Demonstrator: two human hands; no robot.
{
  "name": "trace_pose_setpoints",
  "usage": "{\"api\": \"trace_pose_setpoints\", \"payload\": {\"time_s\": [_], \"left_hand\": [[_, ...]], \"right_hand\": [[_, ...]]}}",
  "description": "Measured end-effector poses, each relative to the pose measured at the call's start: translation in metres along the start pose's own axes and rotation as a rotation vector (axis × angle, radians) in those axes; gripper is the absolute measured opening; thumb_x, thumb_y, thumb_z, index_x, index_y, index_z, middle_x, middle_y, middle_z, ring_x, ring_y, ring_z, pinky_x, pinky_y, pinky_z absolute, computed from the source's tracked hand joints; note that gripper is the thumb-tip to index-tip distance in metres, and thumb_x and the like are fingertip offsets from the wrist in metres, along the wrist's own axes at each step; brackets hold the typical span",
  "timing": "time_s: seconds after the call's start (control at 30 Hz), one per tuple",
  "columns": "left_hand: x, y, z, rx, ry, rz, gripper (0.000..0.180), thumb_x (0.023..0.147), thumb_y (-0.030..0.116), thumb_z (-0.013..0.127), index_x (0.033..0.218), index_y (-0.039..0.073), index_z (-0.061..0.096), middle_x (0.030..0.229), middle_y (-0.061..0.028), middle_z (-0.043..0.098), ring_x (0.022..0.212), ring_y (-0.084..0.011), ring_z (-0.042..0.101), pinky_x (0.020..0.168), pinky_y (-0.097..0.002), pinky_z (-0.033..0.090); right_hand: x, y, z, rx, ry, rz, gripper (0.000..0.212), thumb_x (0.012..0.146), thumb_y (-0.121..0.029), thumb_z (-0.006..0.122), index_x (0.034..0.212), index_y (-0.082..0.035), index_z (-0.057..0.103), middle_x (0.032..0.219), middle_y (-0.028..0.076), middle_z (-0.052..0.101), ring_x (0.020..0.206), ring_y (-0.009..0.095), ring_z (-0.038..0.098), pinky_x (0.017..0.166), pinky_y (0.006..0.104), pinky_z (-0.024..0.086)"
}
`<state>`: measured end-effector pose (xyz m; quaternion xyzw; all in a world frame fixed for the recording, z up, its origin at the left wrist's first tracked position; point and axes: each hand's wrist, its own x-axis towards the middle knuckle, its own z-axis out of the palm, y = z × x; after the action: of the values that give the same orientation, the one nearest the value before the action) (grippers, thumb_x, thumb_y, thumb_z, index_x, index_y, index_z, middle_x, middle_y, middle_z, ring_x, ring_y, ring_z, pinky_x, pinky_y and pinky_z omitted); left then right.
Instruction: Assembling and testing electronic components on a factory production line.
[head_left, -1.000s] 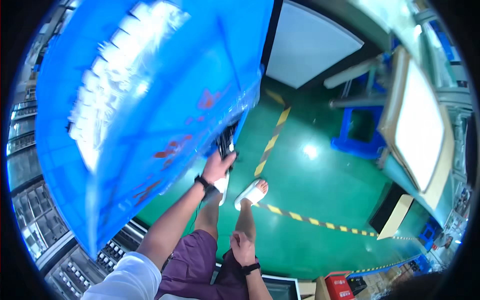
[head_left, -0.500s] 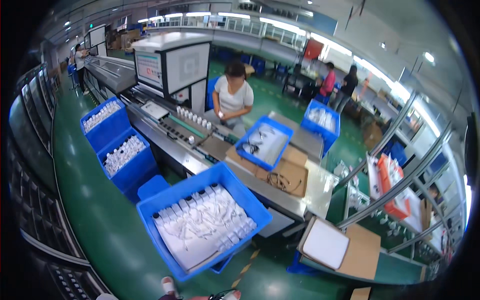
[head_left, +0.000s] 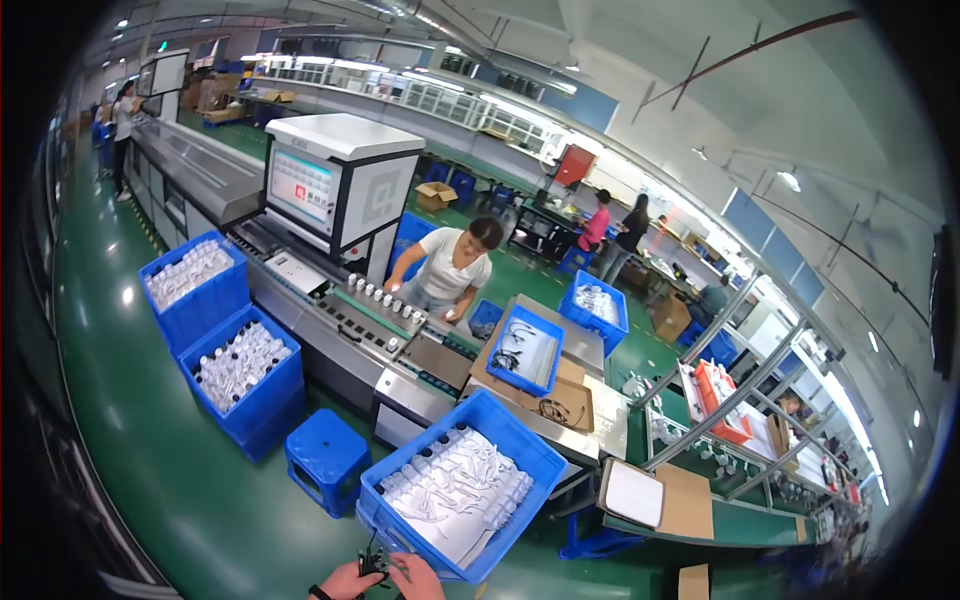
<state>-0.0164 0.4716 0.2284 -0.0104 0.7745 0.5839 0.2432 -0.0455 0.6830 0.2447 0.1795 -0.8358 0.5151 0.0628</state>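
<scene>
Coming into clear view since the earlier frame, the left hand point(head_left: 346, 581) and right hand point(head_left: 416, 578) are meeting at a black cable bundle point(head_left: 372, 571), just off the bin's point(head_left: 405, 541) near-left edge. The left is curling around the bundle; the right is bending its fingers beside it, its grip impossible to tell. White parts point(head_left: 455, 490) are lying in the bin. Beside its left corner a stool point(head_left: 327, 450) is standing; farther off, a co-worker point(head_left: 455, 265) is sitting.
</scene>
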Motion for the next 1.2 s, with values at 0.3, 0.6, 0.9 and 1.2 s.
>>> {"api": "trace_pose_setpoints", "payload": {"time_s": [0.3,0.6,0.9,1.2], "left_hand": [[0.045,0.017,-0.106,0.414,0.029,-0.071,0.042,0.092,0.039,0.074,0.112,0.001,0.072,0.096,-0.0183,0.076,0.091,-0.0364,0.074,0.079,-0.0431,0.057],[0.074,0.047,-0.191,0.305,0.328,0.076,0.032,0.092,0.03,0.076,0.105,0.0,0.073,0.078,-0.0115,0.072,0.074,-0.029,0.07,0.066,-0.0402,0.054],[0.174,0.077,-0.309,-0.332,-0.065,-0.254,0.021,0.102,0.029,0.067,0.098,0.01,0.059,0.067,0.0032,0.052,0.053,-0.0107,0.046,0.049,-0.0302,0.037],[0.288,0.067,-0.409,-0.954,-0.076,-0.322,0.015,0.101,0.022,0.071,0.099,0.014,0.059,0.074,0.0015,0.055,0.063,-0.0107,0.052,0.058,-0.0279,0.042]], "right_hand": [[0.141,-0.045,0.086,-0.072,-0.378,0.305,0.034,0.097,-0.041,0.069,0.108,-0.009,0.066,0.086,0.011,0.072,0.078,0.032,0.071,0.069,0.0422,0.056],[0.232,-0.022,0.177,0.346,-0.325,0.349,0.027,0.097,-0.032,0.069,0.105,-0.006,0.065,0.081,0.011,0.07,0.075,0.027,0.069,0.068,0.0392,0.054],[0.331,-0.028,0.109,0.728,0.394,0.535,0.008,0.104,-0.013,0.06,0.106,-0.005,0.058,0.086,-0.001,0.055,0.076,0.009,0.054,0.071,0.0252,0.047],[0.411,-0.082,0.147,0.414,0.411,0.527,0.013,0.105,-0.012,0.058,0.103,0.001,0.06,0.107,0.011,0.066,0.092,0.02,0.067,0.079,0.0341,0.053]]}}
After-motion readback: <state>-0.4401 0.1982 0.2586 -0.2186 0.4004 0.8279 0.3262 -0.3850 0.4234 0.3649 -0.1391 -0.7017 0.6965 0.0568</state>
